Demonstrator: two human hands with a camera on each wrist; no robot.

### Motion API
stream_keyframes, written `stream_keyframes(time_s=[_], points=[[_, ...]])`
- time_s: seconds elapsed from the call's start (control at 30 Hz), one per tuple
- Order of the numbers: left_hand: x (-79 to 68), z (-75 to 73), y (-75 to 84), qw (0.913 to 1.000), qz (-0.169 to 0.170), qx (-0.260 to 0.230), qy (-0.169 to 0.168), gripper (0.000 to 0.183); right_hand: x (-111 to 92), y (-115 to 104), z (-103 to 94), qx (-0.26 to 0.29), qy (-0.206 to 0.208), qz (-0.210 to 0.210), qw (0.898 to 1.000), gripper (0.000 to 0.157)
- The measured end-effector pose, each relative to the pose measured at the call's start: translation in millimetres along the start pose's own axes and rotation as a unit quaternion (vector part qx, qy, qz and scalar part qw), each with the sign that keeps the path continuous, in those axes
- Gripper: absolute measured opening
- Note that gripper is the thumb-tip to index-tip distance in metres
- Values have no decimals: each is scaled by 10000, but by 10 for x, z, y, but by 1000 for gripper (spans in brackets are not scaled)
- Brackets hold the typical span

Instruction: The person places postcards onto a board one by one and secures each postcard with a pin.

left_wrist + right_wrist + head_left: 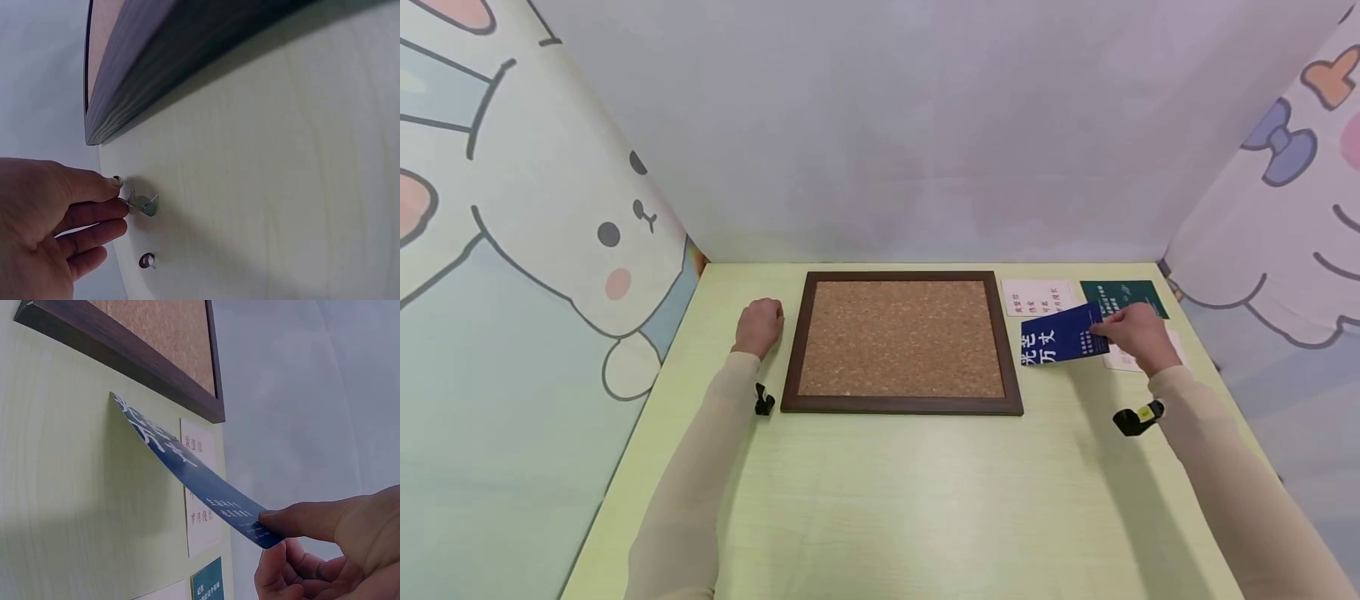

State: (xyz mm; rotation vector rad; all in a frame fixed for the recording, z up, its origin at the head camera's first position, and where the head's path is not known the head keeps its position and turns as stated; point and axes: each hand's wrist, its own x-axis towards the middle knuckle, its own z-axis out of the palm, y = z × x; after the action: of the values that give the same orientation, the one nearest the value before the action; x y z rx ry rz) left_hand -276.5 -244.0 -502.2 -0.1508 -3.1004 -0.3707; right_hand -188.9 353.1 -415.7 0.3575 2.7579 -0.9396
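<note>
Two bare hands are busy at a pale tabletop (pixel 887 500), one on each side of a cork board (pixel 901 337) in a dark brown frame. On the far right, the right hand (pixel 1133 330) pinches one end of a blue card (pixel 1060 335) with white characters between thumb and fingers. That card is held aslant, lifted at the gripped end, just beside the board's right edge; I can't tell whether its other end touches the surface. Behind it lie a white card (pixel 1028 293) with red lettering and a green card (pixel 1122 293), with another pale card (pixel 1122 360) partly hidden under the right hand.

Over on the left, the left hand (pixel 759 325) lies near the frame, thumb and fingertips close together at a greenish tack (pixel 147 207); whether they pinch anything, I can't tell. A dark reddish tack (pixel 146 260) lies near its fingers. Cartoon animals decorate both side walls (pixel 580 208).
</note>
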Motion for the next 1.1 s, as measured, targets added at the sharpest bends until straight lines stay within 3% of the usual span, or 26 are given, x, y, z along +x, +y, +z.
stream_keyframes(time_s=[0.33,1.1], points=[[-24,-22,26,10000,-47,-21,-60,19,-11,-34,-58,60,-122,-9,9999,31],[11,-12,23,9997,-189,-157,-65,25,42,-208,-66,354,101,-142,9992,36]])
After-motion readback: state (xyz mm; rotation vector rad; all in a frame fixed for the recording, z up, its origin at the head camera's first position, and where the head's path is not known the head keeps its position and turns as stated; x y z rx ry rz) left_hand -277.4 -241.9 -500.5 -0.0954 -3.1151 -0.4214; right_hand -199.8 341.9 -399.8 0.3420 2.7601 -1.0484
